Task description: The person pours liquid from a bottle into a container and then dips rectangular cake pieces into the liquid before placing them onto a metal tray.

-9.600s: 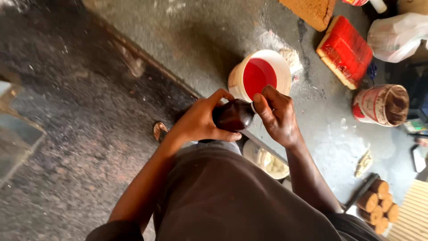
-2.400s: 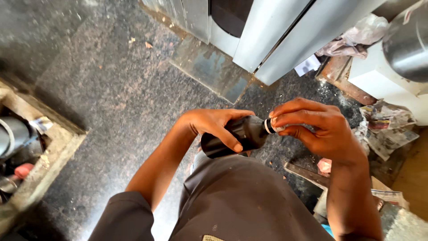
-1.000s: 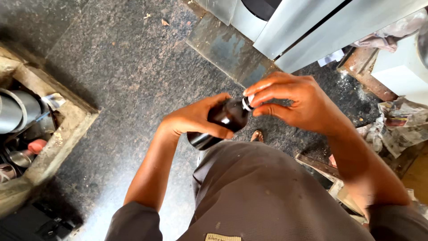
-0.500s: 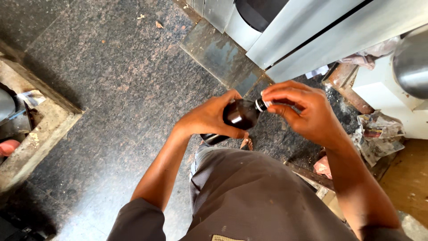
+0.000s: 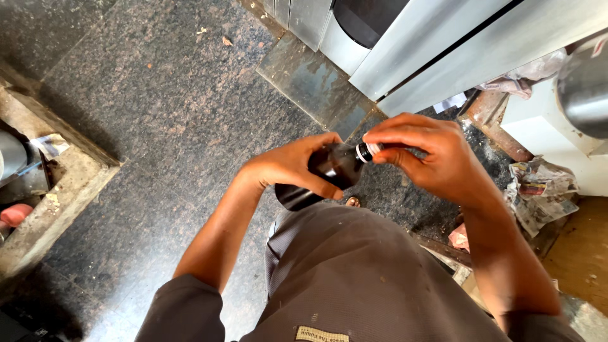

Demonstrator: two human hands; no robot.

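Note:
A dark brown glass bottle [image 5: 329, 170] lies sideways in front of my waist, wrapped by my left hand [image 5: 288, 168] around its body. My right hand [image 5: 434, 158] covers the bottle's neck, its fingertips pinching the pale cap [image 5: 366, 151]. Whether the cap is on or loose cannot be told. Below the hands is my grey-brown shirt. A bare toe shows on the floor just under the bottle.
The floor is dark speckled stone [image 5: 145, 107]. Grey metal cabinet panels [image 5: 437, 44] stand at the top right, with crumpled newspaper [image 5: 541, 190] and a white box [image 5: 551, 133] beside them. A raised stone kerb [image 5: 57, 196] with metal vessels behind it lies at the left.
The view has swung from a floor with a red-filled white bucket to the cabinet corner. Both hands have stayed on the bottle, the right fingers working at its cap.

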